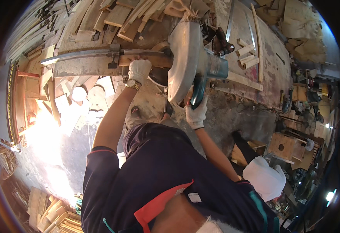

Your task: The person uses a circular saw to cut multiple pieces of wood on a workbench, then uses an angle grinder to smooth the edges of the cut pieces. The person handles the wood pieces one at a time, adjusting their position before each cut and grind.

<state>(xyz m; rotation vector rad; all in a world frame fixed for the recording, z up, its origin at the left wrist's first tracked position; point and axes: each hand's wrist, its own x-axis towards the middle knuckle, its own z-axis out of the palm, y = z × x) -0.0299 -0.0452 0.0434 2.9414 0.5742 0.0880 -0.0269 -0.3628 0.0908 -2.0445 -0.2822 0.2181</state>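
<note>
My left hand (139, 70), in a white knit glove with a watch at the wrist, grips a wooden board (158, 60) lying along a long metal rail (73, 58) that runs left from a large saw (183, 62). The saw has a pale metal guard and a teal motor housing. Below it, my gloved right hand (196, 115) is closed round the saw's teal handle (199, 91), its fingertips partly hidden by the handle. The blade cannot be made out under the guard.
Stacked planks (115, 17) lie beyond the saw. A worktable (274, 89) with loose strips is at right. Bright offcuts (96, 95) cover the left floor. A co-worker (263, 176) in white is low at my right, near a wooden box (278, 145). More wood (49, 209) lies lower left.
</note>
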